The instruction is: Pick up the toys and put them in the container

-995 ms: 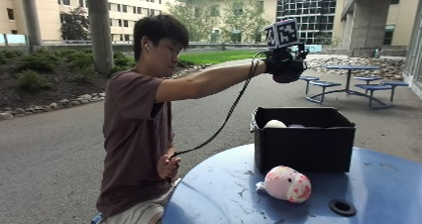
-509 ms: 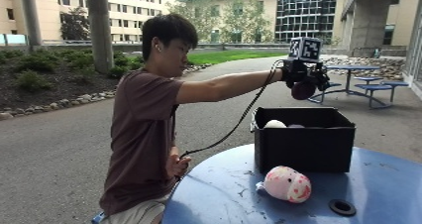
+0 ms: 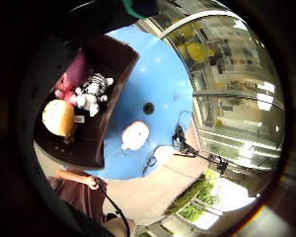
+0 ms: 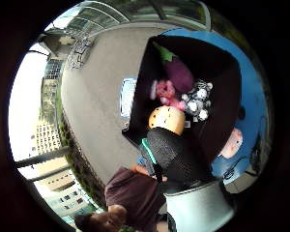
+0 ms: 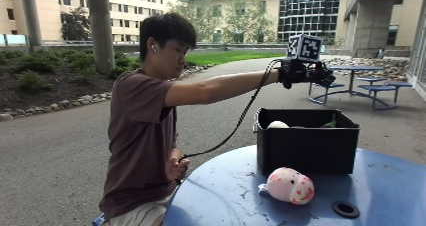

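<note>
My gloved right hand (image 5: 311, 74) hangs high above the black container (image 5: 306, 148), fingers spread, holding nothing. In the thumb side palm view the gloved thumb (image 4: 170, 151) sticks out straight over the container (image 4: 222, 63). Inside lie a purple eggplant toy (image 4: 176, 72), a pink toy (image 4: 165, 93), a black-and-white striped plush (image 4: 199, 102) and a round orange plush (image 4: 166, 120). A pink-and-white plush (image 5: 287, 186) lies on the blue table (image 5: 219, 196) in front of the container, also seen as the pink-and-white plush (image 3: 135, 136).
A small black ring (image 5: 345, 208) sits in the table near the front right. The person's bare left hand (image 5: 178, 168) holds a cable at the table's left edge. Picnic tables (image 5: 363, 83) stand far behind on the paved ground.
The gloved hand has moved right, from left of the container to above it. A dark shape under the palm half a second ago no longer shows there.
</note>
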`<action>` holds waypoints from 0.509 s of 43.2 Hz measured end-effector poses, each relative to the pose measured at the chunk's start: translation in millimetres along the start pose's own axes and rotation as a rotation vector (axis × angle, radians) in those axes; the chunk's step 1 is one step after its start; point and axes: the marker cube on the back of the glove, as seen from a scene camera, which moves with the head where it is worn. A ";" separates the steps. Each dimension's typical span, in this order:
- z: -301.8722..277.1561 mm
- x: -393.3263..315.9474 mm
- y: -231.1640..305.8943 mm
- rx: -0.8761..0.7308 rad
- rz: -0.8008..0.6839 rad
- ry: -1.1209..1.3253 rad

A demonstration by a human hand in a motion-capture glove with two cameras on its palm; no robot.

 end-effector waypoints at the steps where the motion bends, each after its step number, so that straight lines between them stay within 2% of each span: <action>1: 0.6 9.1 5.1 0.002 0.008 -0.001; 13: 22.2 112.6 59.5 -0.018 0.175 -0.046; 18: 46.8 155.1 76.0 -0.054 0.323 -0.059; 22: 71.1 184.2 93.5 -0.088 0.257 -0.061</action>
